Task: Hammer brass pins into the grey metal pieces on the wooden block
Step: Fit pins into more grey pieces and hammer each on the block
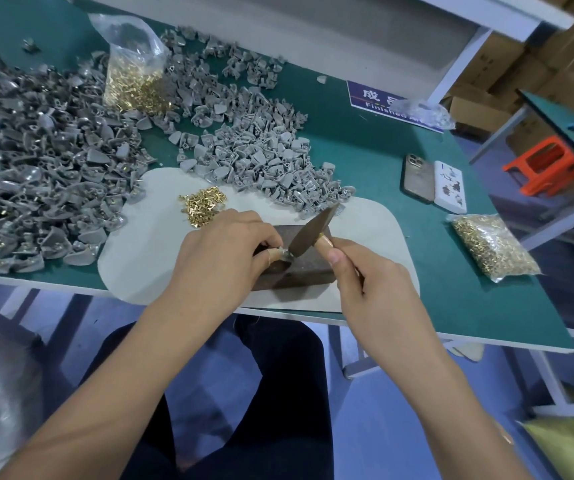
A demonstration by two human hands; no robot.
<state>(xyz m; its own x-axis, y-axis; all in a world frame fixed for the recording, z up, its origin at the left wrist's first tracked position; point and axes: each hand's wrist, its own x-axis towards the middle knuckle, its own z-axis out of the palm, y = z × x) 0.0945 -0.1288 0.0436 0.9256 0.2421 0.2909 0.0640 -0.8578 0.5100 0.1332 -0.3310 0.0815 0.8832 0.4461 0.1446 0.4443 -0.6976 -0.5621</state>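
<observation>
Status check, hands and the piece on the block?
Left hand pinches grey piece on wooden block. Right hand grips hammer, head at piece. Nothing obstructing.

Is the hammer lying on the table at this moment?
No, the right hand grips the hammer by its handle, with the head down at the grey piece held by the left hand on the wooden block.

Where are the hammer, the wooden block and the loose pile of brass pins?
hammer (308, 231): head view, on its dark metal head.
wooden block (308, 268): head view, on its top face.
loose pile of brass pins (204, 206): head view, pile's middle.
</observation>
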